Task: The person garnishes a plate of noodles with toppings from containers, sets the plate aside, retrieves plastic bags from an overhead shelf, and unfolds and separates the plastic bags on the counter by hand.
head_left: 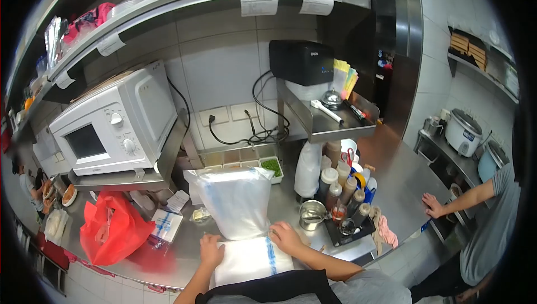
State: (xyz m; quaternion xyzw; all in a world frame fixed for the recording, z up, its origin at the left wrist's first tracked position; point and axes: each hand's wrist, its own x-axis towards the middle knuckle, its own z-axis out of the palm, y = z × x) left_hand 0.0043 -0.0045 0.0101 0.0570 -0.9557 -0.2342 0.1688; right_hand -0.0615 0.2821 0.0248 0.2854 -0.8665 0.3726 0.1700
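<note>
A stack of white plastic bags with blue print (251,259) lies on the steel counter in front of me. My left hand (211,249) rests at its left edge, fingers curled; whether they grip anything is not clear. At the upper right of the stack, my right hand (285,238) has its fingers bent down onto the plastic. Behind both hands stands a clear plastic bag (235,200), spread upward from the stack. A steel pot (312,215) is to the right of my right hand.
A red bag (112,228) sits at the left, below a microwave (112,122). Bottles (334,192) crowd a black tray (352,234) at the right. A printer (302,62) stands above. Another person's hand (432,205) rests on the counter's right edge.
</note>
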